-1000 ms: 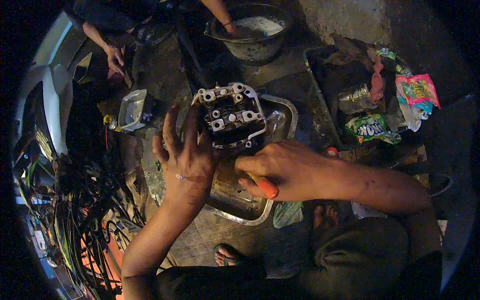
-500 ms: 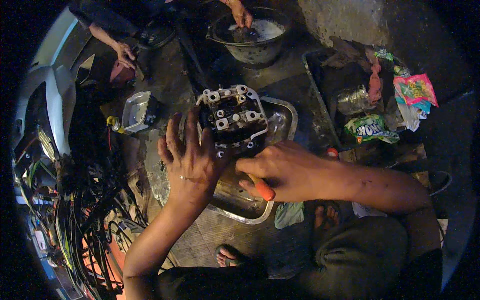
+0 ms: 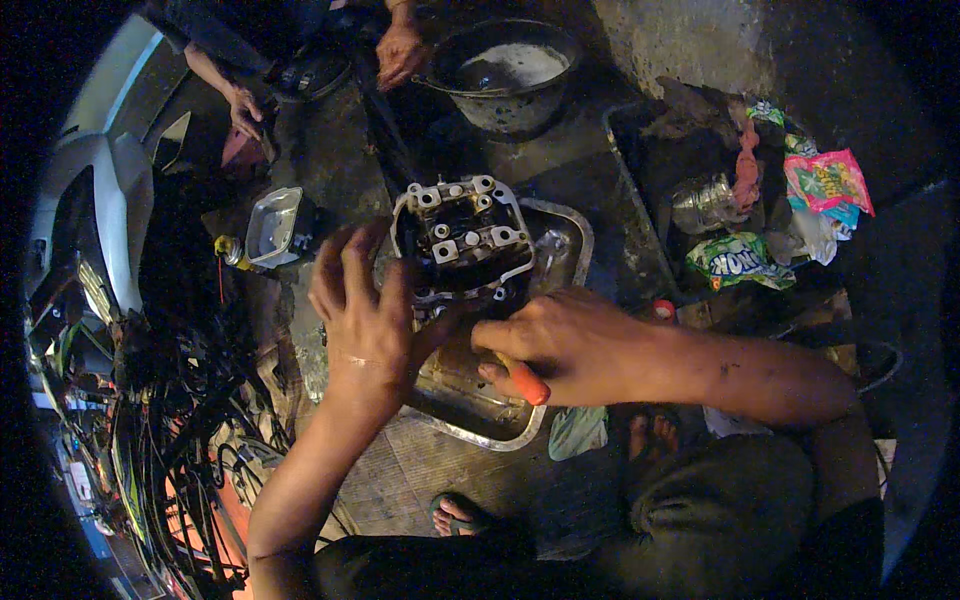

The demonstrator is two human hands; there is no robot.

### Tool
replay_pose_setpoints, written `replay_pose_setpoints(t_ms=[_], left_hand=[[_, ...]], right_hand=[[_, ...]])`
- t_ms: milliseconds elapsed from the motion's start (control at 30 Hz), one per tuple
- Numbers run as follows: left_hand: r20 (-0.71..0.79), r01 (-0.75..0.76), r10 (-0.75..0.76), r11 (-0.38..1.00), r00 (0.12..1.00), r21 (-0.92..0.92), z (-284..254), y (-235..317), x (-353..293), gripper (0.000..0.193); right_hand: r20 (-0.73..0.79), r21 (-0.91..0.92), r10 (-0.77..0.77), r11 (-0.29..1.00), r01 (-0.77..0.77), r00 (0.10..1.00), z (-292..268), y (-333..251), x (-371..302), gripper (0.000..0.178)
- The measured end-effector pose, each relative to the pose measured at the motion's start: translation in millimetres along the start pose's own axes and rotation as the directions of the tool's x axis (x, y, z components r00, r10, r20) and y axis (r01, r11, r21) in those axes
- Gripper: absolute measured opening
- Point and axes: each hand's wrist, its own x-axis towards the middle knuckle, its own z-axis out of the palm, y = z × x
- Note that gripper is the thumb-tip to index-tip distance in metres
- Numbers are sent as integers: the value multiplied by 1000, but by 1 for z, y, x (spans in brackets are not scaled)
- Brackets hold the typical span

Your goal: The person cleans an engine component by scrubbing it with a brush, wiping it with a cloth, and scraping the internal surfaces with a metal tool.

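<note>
"Any writing you can see from where we're standing?"

"Over on the right, yes. There's a pink packet with bold print across it, and a green packet whose big pale letters are upside down to us. Both are crinkled and shiny."

"And that metal lump in the middle?"

"The engine part? It's a blocky casting: pale, flat-faced lugs with round holes, a curved edge, and dark, oily-looking hollows between them. It's over the far part of the metal tray, the one with rounded corners and a bright rim. I can't tell whether it rests on the tray or is held up."

"How are the hands placed?"

"The left hand is at the part's near left side, fingers apart and bent. I can't tell whether it grips. The right hand is closed around a red-handled tool, just beside the near edge; the smooth, rounded butt pokes out below the fist, and the working end is hidden."

"What's around them?"

"A boxy, see-through tub off to the left, and a tangle of thin cables nearer us. At the back, a round, dark bucket with speckled sides and something whitish inside; a co-worker's hand hangs just beside it."
</note>
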Motion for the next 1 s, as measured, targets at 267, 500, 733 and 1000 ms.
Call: replay_pose_setpoints(t_ms=[267,500,733,1000], left_hand=[[339,461,-425,225,839,-858,-32,-26,11,12],[669,548,-221,-423,710,-722,-27,-31,-10,29],[673,585,-113,-404,731,-703,-34,-35,-19,33],[418,-84,267,910,869,-407,-5,16,-57,41]], right_hand=[[119,-4,91,996,-91,989,-7,-2,5,20],[94,82,57,995,-65,994,-11,-3,4,24],[112,27,305,950,-310,946,-27,-13,13,27],[107,-36,305,952,-302,946,-33,-2,11,29]])
